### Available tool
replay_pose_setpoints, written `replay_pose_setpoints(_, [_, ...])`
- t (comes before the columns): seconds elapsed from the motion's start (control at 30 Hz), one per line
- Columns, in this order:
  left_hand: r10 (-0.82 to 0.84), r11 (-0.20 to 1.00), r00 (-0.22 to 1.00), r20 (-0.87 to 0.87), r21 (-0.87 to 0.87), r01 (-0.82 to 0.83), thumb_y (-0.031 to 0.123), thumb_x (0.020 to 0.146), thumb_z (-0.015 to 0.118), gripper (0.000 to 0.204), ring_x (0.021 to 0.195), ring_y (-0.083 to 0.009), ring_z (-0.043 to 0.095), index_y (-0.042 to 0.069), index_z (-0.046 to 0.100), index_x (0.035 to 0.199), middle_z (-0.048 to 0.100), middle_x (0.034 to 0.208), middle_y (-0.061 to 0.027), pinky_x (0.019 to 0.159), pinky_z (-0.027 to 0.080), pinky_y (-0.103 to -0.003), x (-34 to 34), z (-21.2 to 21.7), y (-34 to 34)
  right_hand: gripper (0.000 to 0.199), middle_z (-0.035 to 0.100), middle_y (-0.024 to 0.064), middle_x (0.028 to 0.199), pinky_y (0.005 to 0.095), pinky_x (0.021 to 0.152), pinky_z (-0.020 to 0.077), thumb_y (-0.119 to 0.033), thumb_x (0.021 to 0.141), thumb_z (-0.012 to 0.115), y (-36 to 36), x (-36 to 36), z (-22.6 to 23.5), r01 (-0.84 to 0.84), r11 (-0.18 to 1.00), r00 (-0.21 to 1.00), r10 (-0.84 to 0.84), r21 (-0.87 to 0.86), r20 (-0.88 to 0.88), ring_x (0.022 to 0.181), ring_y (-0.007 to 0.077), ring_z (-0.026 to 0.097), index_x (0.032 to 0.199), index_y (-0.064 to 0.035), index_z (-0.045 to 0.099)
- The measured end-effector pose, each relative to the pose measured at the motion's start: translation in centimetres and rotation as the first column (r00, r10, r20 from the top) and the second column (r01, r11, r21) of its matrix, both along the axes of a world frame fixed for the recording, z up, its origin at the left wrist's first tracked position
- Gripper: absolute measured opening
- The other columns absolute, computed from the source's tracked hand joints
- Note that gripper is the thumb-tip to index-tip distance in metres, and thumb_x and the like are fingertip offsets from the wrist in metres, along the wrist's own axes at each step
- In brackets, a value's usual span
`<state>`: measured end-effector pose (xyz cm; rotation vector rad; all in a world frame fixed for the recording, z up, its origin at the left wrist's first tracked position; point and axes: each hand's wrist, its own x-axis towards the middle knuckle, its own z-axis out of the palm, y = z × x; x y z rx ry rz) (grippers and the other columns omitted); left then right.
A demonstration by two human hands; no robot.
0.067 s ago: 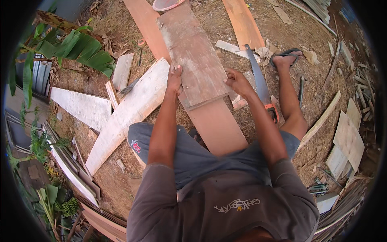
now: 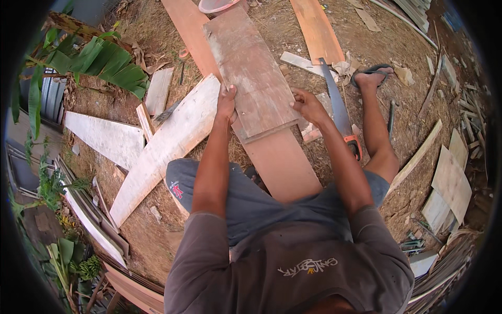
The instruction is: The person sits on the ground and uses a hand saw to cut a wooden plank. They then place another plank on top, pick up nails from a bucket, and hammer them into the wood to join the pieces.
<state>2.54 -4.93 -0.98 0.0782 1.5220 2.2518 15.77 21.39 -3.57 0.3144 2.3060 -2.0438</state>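
A weathered brown wooden board (image 2: 253, 73), scuffed with pale marks, lies in front of me on a longer reddish-brown plank (image 2: 282, 165). The plank runs from between my legs to the far side and shows past both ends of the board. My left hand (image 2: 226, 104) is closed on the board's left edge, thumb on top. On the opposite edge, the fingers of my right hand (image 2: 308, 106) are bent around the rim near its corner. Their undersides are hidden. A handsaw (image 2: 340, 107) with an orange-and-black handle rests right of my right forearm.
Whitish boards (image 2: 167, 146) cross one another at the left. An orange-brown plank (image 2: 317, 31) lies at the far right, its near end by the saw tip. A hammer (image 2: 391, 118) lies beyond my right leg. A round pinkish basin (image 2: 217, 5) stands at the far end.
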Motion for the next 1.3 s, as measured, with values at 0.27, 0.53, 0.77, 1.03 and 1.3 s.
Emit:
replay_pose_setpoints(0.27, [0.023, 1.0, 0.996, 0.084, -0.008, -0.023, 0.015, 0.104, 0.058, 0.065, 0.131, -0.0262, 0.053, 0.013, 0.025, 0.16, 0.048, 0.149, -0.011, 0.107, 0.05, -0.043, -1.8, -4.6, -1.7, 0.053, 0.063, 0.0017, 0.107, 0.0294, 0.087, 0.0482, -0.003, 0.093, 0.071, -0.9, -1.3, -4.0, 0.003, 0.998, 0.999, -0.005, 0.058, 0.042, 0.097, 0.0137, 0.055, 0.143, -0.0032, 0.056])
replay_pose_setpoints(0.53, [0.037, 0.996, 0.998, 0.046, -0.082, -0.033, 0.022, 0.098, 0.069, 0.071, 0.128, -0.0249, 0.055, 0.006, 0.032, 0.157, 0.051, 0.147, -0.0121, 0.105, 0.049, -0.041, -2.0, -6.8, -2.3, 0.049, 0.065, 0.0061, 0.117, 0.0322, 0.094, 0.0479, -0.008, 0.095, 0.07, -1.5, -0.6, -4.2, -0.012, 0.999, 0.998, 0.009, 0.044, 0.059, 0.105, 0.0166, 0.058, 0.143, -0.0043, 0.057])
replay_pose_setpoints(0.77, [0.013, 0.907, 0.995, -0.096, -0.418, -0.052, 0.021, 0.098, 0.069, 0.074, 0.124, -0.0253, 0.058, 0.001, 0.029, 0.157, 0.056, 0.14, -0.0176, 0.103, 0.05, -0.04, -1.7, -5.1, -2.2, 0.05, 0.063, 0.0089, 0.127, 0.0336, 0.099, 0.0472, -0.012, 0.096, 0.071, -1.6, -0.7, -4.0, -0.042, 0.997, 0.991, 0.033, 0.063, 0.132, 0.114, 0.0177, 0.057, 0.143, -0.0021, 0.056])
replay_pose_setpoints(1.03, [0.149, 0.514, 0.958, -0.244, -0.808, -0.286, 0.035, 0.095, 0.07, 0.065, 0.104, -0.035, 0.069, -0.004, 0.045, 0.14, 0.068, 0.12, -0.0267, 0.091, 0.052, -0.044, 3.4, -5.5, -2.4, 0.053, 0.059, 0.0117, 0.14, 0.0358, 0.106, 0.0454, -0.018, 0.097, 0.072, -2.3, 0.2, -4.8, 0.022, 0.995, 0.995, -0.031, 0.095, 0.093, 0.126, 0.0207, 0.054, 0.144, -0.0021, 0.055])
replay_pose_setpoints(1.3, [0.137, 0.766, 0.953, -0.27, -0.581, -0.274, 0.027, 0.102, 0.062, 0.048, 0.097, -0.0238, 0.067, -0.005, 0.051, 0.136, 0.07, 0.111, -0.0187, 0.084, 0.052, -0.036, 4.3, -6.5, -2.2, 0.054, 0.059, 0.0114, 0.139, 0.0346, 0.106, 0.046, -0.018, 0.098, 0.071, -2.8, 0.8, -4.9, 0.07, 0.993, 0.997, -0.066, -0.094, 0.045, 0.125, 0.0189, 0.055, 0.146, -0.0031, 0.053])
